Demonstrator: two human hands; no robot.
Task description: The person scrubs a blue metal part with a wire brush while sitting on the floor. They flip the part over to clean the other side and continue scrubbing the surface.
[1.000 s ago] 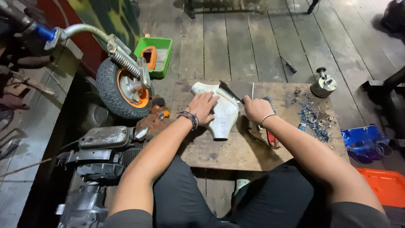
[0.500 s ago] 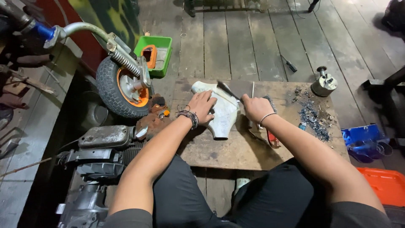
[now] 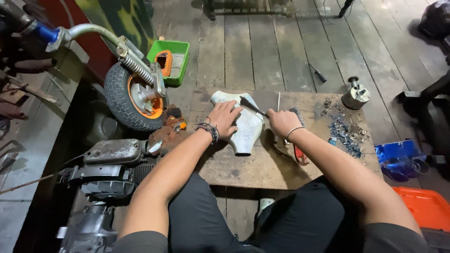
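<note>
Left hand (image 3: 224,118) flat on pale panel (image 3: 246,129); right hand (image 3: 281,122) clasps scraper (image 3: 252,107).

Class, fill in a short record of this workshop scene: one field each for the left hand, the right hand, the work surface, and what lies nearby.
Left hand: left hand presses flat on a pale grey curved panel.
Right hand: right hand holds a dark scraper blade against the panel.
Work surface: low wooden table with blue paint flakes.
Nearby: small wheel with orange hub, green tray, metal canister.
</note>
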